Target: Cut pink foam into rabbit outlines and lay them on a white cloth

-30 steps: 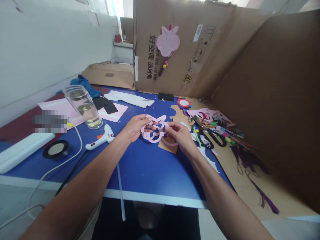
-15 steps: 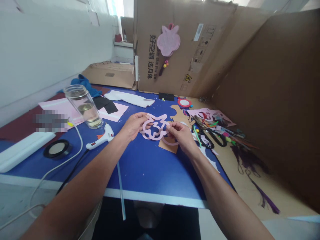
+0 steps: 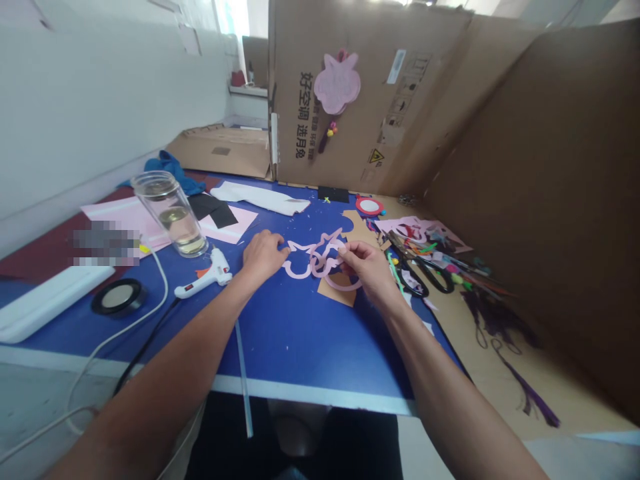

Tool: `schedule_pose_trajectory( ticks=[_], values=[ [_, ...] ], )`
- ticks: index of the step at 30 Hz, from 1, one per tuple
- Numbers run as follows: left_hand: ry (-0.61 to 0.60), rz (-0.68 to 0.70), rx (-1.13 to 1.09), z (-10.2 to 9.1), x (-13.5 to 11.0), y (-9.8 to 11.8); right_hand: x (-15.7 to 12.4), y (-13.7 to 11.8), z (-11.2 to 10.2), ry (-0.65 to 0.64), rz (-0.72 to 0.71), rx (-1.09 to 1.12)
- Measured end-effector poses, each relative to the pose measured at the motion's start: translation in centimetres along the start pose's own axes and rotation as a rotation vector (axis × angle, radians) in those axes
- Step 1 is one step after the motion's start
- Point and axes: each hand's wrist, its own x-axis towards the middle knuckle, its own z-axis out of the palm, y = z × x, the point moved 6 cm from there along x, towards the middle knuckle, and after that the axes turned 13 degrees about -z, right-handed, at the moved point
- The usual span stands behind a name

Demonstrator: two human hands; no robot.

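Observation:
Two thin pink paper cut-out outlines are spread over the blue tabletop, partly overlapping. My left hand, fingers bent together, has its tips at the left edge of the left outline. Between thumb and fingers, my right hand pinches the right outline, which has a pointed top. A curved pink strip shows below that hand, over a piece of brown card. A white glue gun lies left of my left hand.
A glass of pale liquid, black tape and cables stand or lie left. Scissors and craft scraps crowd the right. Cardboard walls rise behind and at right, with a pink paper shape hanging there. A glue stick overhangs the front edge.
The two pink outlines, stacked together before, are now pulled apart sideways. My left hand has shifted slightly left and lower on its outline's edge; the other outline is with my right hand.

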Motion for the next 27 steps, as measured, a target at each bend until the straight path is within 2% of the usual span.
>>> schedule_pose_trajectory(
  ticks=[3, 6, 27],
  values=[
    [0.007, 0.038, 0.170, 0.5, -0.5, 0.4, 0.0, -0.1, 0.1, 0.000, -0.003, -0.002],
    [-0.002, 0.040, 0.238, 0.8, -0.6, 0.4, 0.0, -0.1, 0.3, -0.001, -0.002, -0.007],
    [-0.025, -0.003, 0.254, 0.5, -1.1, 0.9, -0.1, 0.1, 0.9, -0.063, 0.006, -0.064]
  ],
)
